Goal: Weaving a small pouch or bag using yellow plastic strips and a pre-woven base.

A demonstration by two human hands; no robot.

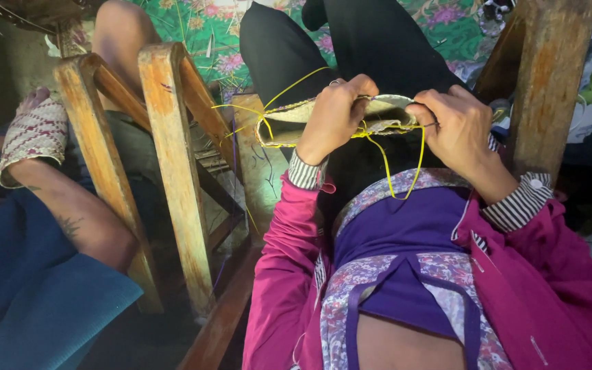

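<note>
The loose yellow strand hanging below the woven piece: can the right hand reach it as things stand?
Probably yes. The yellow strand hangs free just below the right hand, with nothing between them.

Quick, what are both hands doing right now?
Left hand: closed, holding the woven piece.
Right hand: closed, pinching the woven piece's edge and a yellow strand.

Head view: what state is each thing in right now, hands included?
Left hand: closed on the woven piece's rim.
Right hand: pinching the rim at its other end.
Woven piece: unfinished, held above the lap.
Yellow strand: loose, looping down.
Wooden frame: upright, untouched.
</note>
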